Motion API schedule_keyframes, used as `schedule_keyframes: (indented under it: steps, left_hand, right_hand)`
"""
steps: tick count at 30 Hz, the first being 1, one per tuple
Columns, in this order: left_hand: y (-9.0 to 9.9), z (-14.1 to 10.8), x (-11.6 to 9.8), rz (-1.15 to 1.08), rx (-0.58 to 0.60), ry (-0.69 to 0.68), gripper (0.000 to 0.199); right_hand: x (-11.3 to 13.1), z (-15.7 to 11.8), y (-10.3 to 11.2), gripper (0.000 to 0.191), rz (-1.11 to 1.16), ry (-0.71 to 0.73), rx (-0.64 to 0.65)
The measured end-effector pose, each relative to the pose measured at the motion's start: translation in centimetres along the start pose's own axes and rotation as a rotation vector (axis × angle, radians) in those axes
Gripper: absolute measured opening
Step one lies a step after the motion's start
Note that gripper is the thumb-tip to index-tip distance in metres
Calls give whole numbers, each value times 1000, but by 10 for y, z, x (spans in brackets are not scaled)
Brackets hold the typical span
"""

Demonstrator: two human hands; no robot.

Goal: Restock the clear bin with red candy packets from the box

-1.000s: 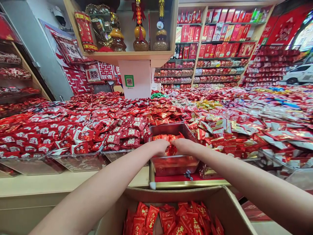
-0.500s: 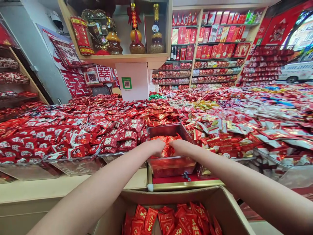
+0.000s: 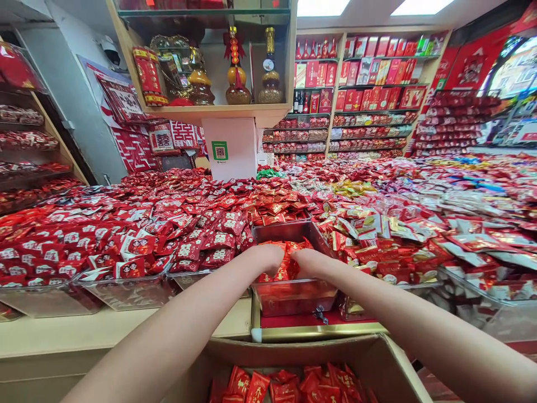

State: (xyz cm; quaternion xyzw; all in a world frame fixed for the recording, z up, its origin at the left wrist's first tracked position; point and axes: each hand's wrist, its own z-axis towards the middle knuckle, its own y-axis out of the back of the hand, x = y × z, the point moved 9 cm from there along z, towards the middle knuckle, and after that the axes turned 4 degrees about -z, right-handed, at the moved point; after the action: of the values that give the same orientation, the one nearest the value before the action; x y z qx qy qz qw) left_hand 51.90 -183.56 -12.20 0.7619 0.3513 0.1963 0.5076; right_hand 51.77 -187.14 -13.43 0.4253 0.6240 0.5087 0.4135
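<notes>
- Background: shop interior with tall shelving (image 3: pixel 333 112) of boxed goods at the rear, a wall camera (image 3: pixel 109 51) at upper left, and two bright ceiling panels overhead.
- Obstruction: one raised display case (image 3: pixel 184 115), borne by a white pillar (image 3: pixel 230 137) with one green-edged code sign (image 3: pixel 219 151), stood beyond the work. Three gourd-shaped bottles (the middle one dressed with a red bow) were visible inside.
- Surroundings: heaped packets (image 3: pixel 138 212), too many to count, covered the counter on both sides; at least three clear bins (image 3: pixel 126 294) lined its front, left of centre.
- Hands: two, lowered into one central bin (image 3: pixel 296 296). The left hand (image 3: pixel 271 258) and right hand (image 3: pixel 306 263) met the red packets (image 3: pixel 288 263) there, close together but apart. Fingers were hidden among the packets; how far either grip was open, or whether it had hold of one, could not be told.
- Near side: one carton (image 3: pixel 302 350) of similar red-and-gold packets (image 3: pixel 289 386) stood below the counter edge.
- Edges: a gold trim (image 3: pixel 319 331) and one small metal object (image 3: pixel 321 313) lay between bin and carton. Both forearms spanned this edge. Open room showed inside the bin, behind the hands, and between the carton's side walls and its contents.
</notes>
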Motion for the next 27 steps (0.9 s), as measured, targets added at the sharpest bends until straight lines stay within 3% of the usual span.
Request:
schedule_keyframes:
  steps: [5, 11, 20, 27]
  left_hand:
    - [-1, 6, -8, -16, -70, -120, 36]
    - [-12, 11, -3, -29, -57, -118, 24]
    - [1, 14, 21, -38, -137, -33, 42]
    - [-11, 14, 12, -26, 3, -66, 28]
  right_hand:
    - [-2, 3, -4, 34, 28, 2, -18]
    - [-4, 8, -9, 43, 95, 14, -40]
    - [-6, 7, -8, 42, 71, -11, -43]
    - [-7, 6, -7, 39, 85, -6, -59]
